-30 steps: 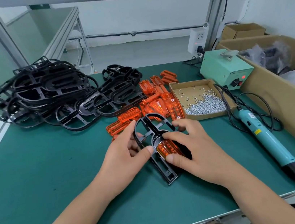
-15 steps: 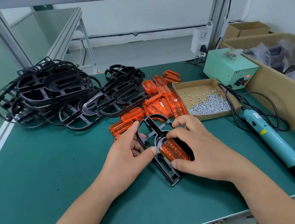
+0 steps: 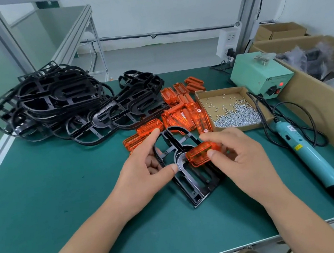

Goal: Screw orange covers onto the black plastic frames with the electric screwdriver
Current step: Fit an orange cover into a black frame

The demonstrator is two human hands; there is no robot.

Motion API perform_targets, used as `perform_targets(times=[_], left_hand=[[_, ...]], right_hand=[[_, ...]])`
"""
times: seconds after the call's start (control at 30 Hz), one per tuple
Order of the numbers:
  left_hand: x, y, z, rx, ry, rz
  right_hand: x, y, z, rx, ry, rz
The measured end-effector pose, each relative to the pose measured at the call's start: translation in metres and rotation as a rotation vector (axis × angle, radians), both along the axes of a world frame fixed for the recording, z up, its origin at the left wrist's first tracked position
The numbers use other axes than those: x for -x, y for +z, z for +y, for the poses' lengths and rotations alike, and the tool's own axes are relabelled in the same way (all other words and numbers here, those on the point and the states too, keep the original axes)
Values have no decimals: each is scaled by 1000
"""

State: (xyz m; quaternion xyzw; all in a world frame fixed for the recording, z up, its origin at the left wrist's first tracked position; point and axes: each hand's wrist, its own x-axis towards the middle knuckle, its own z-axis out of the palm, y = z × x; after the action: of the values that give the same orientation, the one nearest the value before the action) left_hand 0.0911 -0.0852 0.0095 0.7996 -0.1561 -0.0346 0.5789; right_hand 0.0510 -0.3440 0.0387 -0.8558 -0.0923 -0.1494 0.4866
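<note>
Quick look from my feed: left hand point(image 3: 146, 170) grips the black frame point(image 3: 188, 184), which lies flat on the green desk point(image 3: 64, 194). Thumb's on the inner U, index finger up at the rounded top edge. Right hand point(image 3: 245, 158) is pinching an orange cover point(image 3: 200, 154) btw thumb and fingers, holding it crosswise over the frame's U-shaped middle. Can't tell if it's actually touching the frame.

Electric screwdriver point(image 3: 307, 153) lies on the desk off to the right, no hand on it, tip at the near edge. Its cable loops back toward the green power box point(image 3: 259, 74). Cardboard tray point(image 3: 219, 90) w/ screws point(image 3: 237, 116) sits just behind the right hand. Spare covers point(image 3: 182, 117) are piled left of the tray, and there's a big heap of frames point(image 3: 57, 101) at back left.
</note>
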Motion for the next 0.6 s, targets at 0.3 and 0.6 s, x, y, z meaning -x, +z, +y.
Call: perform_targets(times=[0.3,0.6], left_hand=[[-3,-4,-1,-1,13,18],[-2,-2,0,-10,6,27]], right_hand=[[20,0,-3,605,-29,92],[22,5,9,811,-4,-89]])
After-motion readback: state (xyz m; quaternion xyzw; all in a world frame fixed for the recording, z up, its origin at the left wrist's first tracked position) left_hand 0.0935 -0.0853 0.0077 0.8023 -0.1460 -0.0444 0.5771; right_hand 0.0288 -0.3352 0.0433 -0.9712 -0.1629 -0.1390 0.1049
